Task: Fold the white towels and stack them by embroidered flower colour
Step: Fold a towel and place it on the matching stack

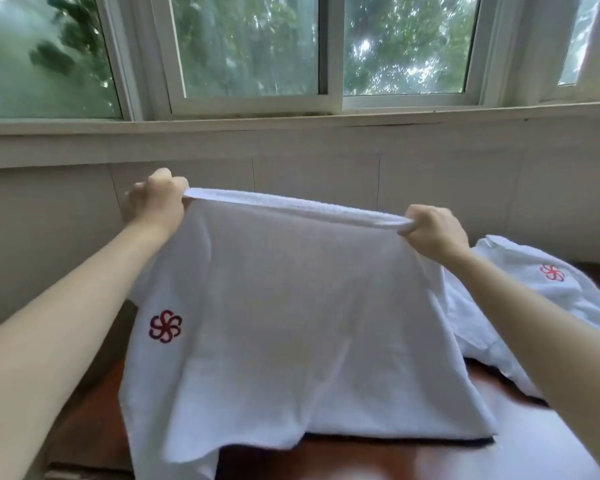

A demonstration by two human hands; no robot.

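A white towel [284, 306] is held up, top corners gripped by left hand [155, 202] and right hand [433, 232]; seemingly crumpled towels [527, 299] lie right of it.

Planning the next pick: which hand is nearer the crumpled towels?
Right. The right hand grips the held towel beside the crumpled towels; the left hand grips its opposite corner.
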